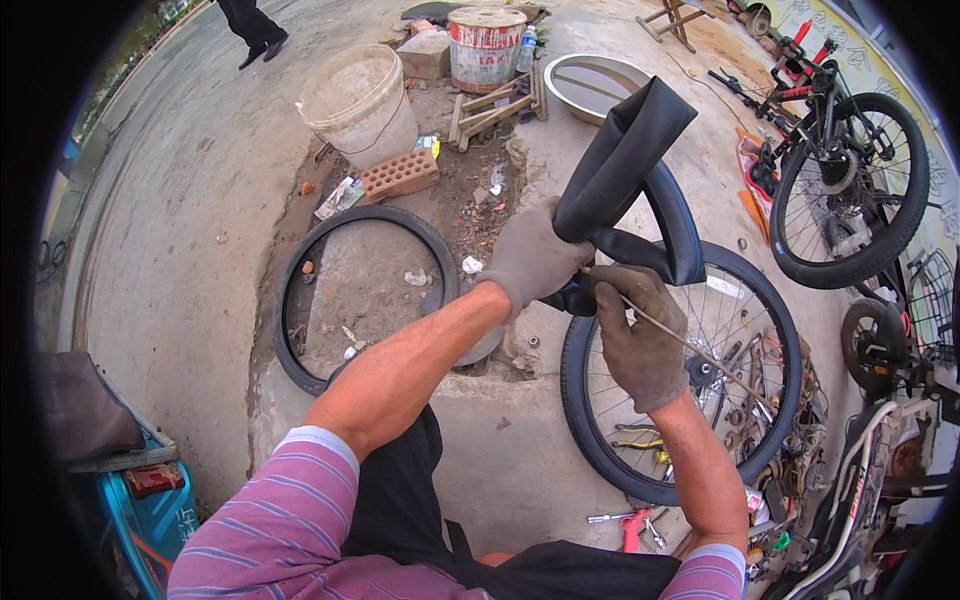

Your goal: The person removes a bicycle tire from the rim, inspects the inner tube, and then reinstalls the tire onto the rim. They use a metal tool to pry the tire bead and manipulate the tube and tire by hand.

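Note:
My left hand point(535, 255), in a grey-brown work glove, is closed around a black inner tube point(628, 150). The tube stands up in folded loops above the hand, and one loop hangs to the right. Close beside it, my gloved right hand point(642, 335) pinches a long thin rod point(738, 379). The rod's near-tube end meets the black rubber between both hands; its tip is too small to make out. Below my right hand lies a spoked bicycle wheel with its tyre point(580, 430). A bare tyre point(288, 290) lies on the ground to the left.
Pliers point(640, 440), wrenches and loose parts lie under and around the wheel. A water basin point(590, 85), paint bucket point(483, 50), white bucket point(365, 105) and perforated brick point(400, 175) stand farther off. Bicycles point(840, 175) line the right; a blue scooter point(150, 510) is at lower left.

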### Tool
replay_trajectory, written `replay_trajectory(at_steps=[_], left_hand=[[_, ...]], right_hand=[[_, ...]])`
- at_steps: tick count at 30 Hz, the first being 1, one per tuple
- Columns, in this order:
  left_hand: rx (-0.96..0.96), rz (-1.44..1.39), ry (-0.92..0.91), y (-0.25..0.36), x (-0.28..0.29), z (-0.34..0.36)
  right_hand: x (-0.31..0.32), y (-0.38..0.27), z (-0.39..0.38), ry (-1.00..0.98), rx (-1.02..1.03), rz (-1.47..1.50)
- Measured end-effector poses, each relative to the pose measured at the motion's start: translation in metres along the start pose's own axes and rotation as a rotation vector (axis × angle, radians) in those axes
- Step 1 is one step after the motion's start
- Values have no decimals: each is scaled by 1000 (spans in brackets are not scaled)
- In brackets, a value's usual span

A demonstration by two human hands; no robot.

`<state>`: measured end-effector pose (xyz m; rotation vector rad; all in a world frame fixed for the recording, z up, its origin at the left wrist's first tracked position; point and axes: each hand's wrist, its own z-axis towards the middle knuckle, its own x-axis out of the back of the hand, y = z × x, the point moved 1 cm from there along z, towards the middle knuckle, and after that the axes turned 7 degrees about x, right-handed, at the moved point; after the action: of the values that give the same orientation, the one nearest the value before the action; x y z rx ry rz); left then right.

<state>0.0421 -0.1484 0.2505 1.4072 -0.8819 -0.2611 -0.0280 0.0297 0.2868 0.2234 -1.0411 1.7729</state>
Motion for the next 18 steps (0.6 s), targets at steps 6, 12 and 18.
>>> replay_trajectory(at_steps=[6,12,18], left_hand=[[-11,-8,8,2,1,-3],[-38,31,10,4,2,-4],[-85,66,26,10,6,-9]], right_hand=[[2,-2,0,0,0,-11],[2,-2,-2,6,-9,-5],[2,0,-6,15,-40,72]])
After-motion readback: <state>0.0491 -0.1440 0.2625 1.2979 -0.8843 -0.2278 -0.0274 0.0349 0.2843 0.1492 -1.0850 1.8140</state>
